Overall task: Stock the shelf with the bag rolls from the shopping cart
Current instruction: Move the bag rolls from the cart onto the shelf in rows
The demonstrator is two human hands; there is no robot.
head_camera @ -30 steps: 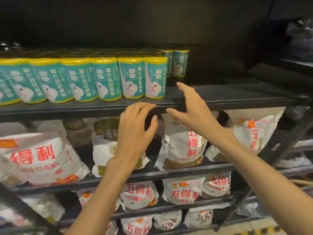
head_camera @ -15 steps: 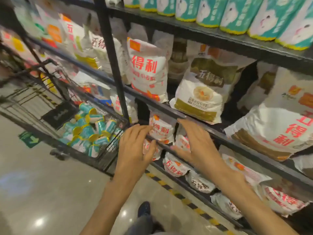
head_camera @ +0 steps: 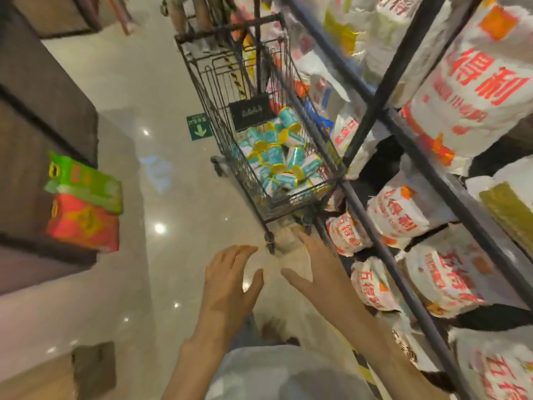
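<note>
Bag rolls (head_camera: 281, 160), teal with yellow ends; jumbled in the cart (head_camera: 230, 90).

A shop aisle is shown. A wire shopping cart (head_camera: 259, 140) is parked on a shiny floor (head_camera: 161, 116) beside a tall metal shelf (head_camera: 383, 116). The shelf is packed with white bags (head_camera: 467, 90) printed in red.

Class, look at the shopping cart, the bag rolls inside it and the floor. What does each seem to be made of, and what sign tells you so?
Shopping cart: dark metal wire, probably coated; thin rods form an open grid.
Bag rolls: seemingly glossy plastic film wrap, teal with yellow ends; highlights show on the curved sides.
Floor: polished stone or tile, since lamps reflect as bright spots.
</note>
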